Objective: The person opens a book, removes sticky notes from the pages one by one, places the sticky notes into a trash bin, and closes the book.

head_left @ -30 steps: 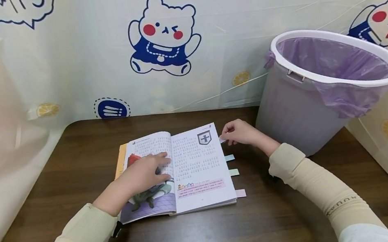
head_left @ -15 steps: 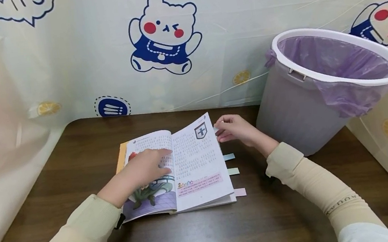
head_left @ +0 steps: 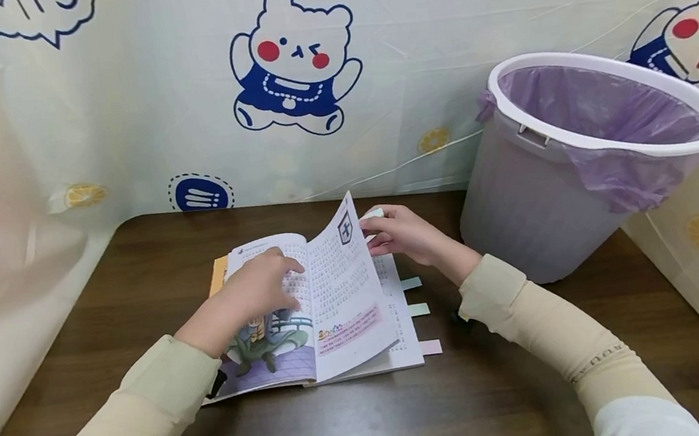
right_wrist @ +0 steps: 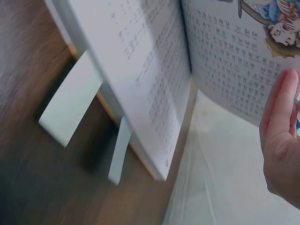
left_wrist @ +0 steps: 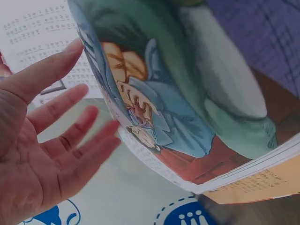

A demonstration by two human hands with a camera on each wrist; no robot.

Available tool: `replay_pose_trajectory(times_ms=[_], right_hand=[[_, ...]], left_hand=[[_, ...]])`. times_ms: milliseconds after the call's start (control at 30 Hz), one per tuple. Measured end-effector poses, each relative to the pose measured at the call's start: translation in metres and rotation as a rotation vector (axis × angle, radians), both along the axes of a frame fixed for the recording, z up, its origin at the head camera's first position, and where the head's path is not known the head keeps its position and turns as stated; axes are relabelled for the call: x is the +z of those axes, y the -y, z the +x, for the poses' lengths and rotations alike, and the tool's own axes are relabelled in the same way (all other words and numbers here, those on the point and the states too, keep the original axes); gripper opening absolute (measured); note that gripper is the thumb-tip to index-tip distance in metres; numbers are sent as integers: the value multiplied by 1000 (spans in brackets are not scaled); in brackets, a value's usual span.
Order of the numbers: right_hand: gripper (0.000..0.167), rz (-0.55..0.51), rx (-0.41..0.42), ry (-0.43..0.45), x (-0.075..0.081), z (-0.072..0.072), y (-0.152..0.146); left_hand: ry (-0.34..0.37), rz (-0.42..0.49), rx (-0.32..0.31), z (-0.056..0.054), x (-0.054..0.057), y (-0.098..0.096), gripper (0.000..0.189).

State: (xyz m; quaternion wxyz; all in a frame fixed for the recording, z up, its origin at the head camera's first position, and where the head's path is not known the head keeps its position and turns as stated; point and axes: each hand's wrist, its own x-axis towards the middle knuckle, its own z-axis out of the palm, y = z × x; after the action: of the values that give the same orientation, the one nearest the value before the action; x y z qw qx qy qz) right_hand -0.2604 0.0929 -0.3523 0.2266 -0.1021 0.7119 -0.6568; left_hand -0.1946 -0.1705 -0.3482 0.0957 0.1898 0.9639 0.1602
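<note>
Toward two o'clock of the open book (head_left: pixel 309 335) on the bench (head_left: pixel 378 422), the right grip (head_left: pixel 401 233) pinches the lifted page (head_left: pixel 344 286); tugging might tear it. At ten o'clock, the left grip (head_left: pixel 254 283), fingers spread, might let the book slide.

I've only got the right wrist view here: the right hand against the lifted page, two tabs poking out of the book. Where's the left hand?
Observer: The head view shows the left hand over the picture page on the left, fingers spread.
Operator: Good. Does the right edge of the book carry a tab that I can't see?
Observer: Yes, a pink tab sticks out there, near the end closest to the person.
Operator: And what is off to the right, past the right hand?
Observer: A grey bin with a purple liner, set toward the back.
</note>
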Motion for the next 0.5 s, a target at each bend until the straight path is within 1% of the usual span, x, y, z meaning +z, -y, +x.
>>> replay_pose_trajectory(times_ms=[67,100,200,267,300,333,367,500], right_hand=[[18,-1,12,-9,2,0,7],[18,0,16,-14,3,0,11],[19,-8,17,-11,6,-1,22],[18,-13,12,0,8,-2,29],[17,-16,11,8,8,-3,32],[17,-18,9,13,9,-3,35],[16,-18,9,18,10,-3,37],[18,-4,37,-5,13,-1,48]], left_hand=[[8,19,-1,-2,0,1,49],[6,43,-8,-3,-1,1,46],[13,156,-11,-5,-1,0,31],[20,237,2,-7,-1,-1,20],[30,282,15,-7,-1,-2,18],[48,319,42,-7,0,-4,20],[64,351,68,-7,2,-5,26],[149,456,183,-5,11,-10,56]])
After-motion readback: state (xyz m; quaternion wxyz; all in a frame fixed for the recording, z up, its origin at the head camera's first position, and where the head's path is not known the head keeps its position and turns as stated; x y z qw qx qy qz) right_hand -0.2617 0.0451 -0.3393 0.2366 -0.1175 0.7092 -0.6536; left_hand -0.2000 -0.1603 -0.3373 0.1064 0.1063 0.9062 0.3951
